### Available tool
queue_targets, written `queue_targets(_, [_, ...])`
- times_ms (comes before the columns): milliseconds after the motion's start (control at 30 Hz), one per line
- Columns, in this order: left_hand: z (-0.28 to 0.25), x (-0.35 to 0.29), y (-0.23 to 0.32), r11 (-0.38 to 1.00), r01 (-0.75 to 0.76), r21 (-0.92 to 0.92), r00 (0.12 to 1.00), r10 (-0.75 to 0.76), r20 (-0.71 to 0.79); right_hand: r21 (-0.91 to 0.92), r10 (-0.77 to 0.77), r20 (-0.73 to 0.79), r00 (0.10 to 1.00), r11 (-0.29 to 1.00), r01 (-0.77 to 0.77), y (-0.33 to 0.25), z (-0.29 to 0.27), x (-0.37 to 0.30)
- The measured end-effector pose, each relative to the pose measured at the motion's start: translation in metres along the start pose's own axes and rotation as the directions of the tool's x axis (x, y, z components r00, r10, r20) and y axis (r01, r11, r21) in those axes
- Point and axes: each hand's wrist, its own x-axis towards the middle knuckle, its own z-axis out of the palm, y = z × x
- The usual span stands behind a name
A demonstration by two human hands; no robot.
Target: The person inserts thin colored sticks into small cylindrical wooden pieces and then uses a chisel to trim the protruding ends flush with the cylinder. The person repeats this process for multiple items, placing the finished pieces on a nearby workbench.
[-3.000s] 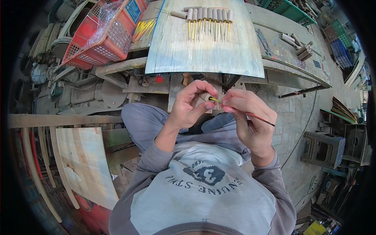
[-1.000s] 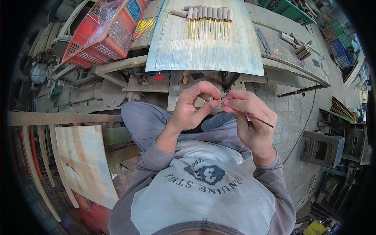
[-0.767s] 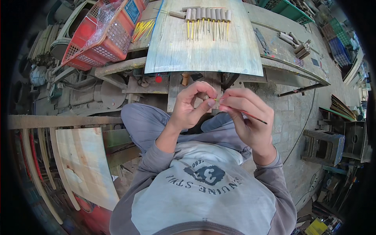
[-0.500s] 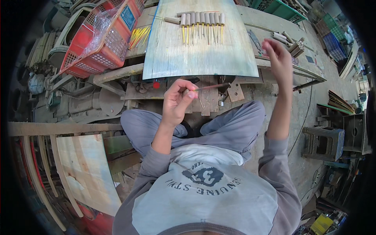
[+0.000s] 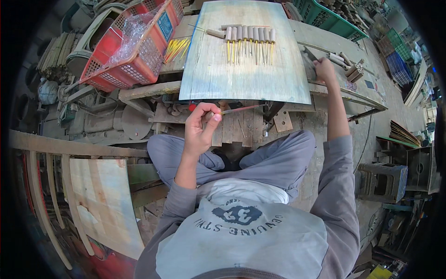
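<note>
My left hand (image 5: 200, 128) is closed in a pinch on a thin reddish rod (image 5: 244, 109), yellowish near the fingers, its free end toward the right. Over on the right side of the bench, my right hand (image 5: 325, 70) has its fingers curled at a dark, slim tool (image 5: 310, 55) lying there; the palm side is hidden. On the pale board (image 5: 241, 88) stands a neat row of grey-brown cylindrical handles (image 5: 251, 33) with thin yellow-and-metal shafts toward me. One more such handle (image 5: 215, 33) lies slanted at the row's left end.
Left of the board are a bundle of yellow and red rods (image 5: 176, 50) and a red plastic crate (image 5: 139, 60) with clear wrap. Loose cylindrical handles (image 5: 355, 72) lie beyond my right hand. A green crate (image 5: 330, 19) is at the far right; a wooden rail (image 5: 74, 144) is at left.
My right hand has come down from above the bench's right side to the dark tool. My left hand has shifted slightly left and down, still pinching the rod.
</note>
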Motion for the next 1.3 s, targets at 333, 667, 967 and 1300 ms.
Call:
queue_targets(333, [-0.006, 0.006, 0.007, 0.951, -0.058, 0.304, 0.996, 0.078, -0.054, 0.757, -0.101, 0.154, 0.983, 0.651, -0.051, -0.09, -0.057, -0.233])
queue_targets(667, [0.019, 0.013, 0.008, 0.912, -0.098, 0.398, 0.994, 0.068, 0.089, 0.931, 0.187, -0.349, 0.918, 0.181, 0.317, -0.107, -0.04, -0.247])
queue_targets(967, [0.023, 0.007, 0.003, 0.913, -0.136, 0.385, 0.988, 0.099, 0.115, 0.921, 0.09, -0.38, 0.92, 0.133, 0.367, -0.111, -0.027, -0.258])
queue_targets(1300, [0.026, 0.008, -0.001, 0.95, -0.08, 0.301, 0.993, 0.048, 0.112, 0.946, 0.325, -0.289, 0.9, -0.046, 0.321, -0.114, -0.057, -0.249])
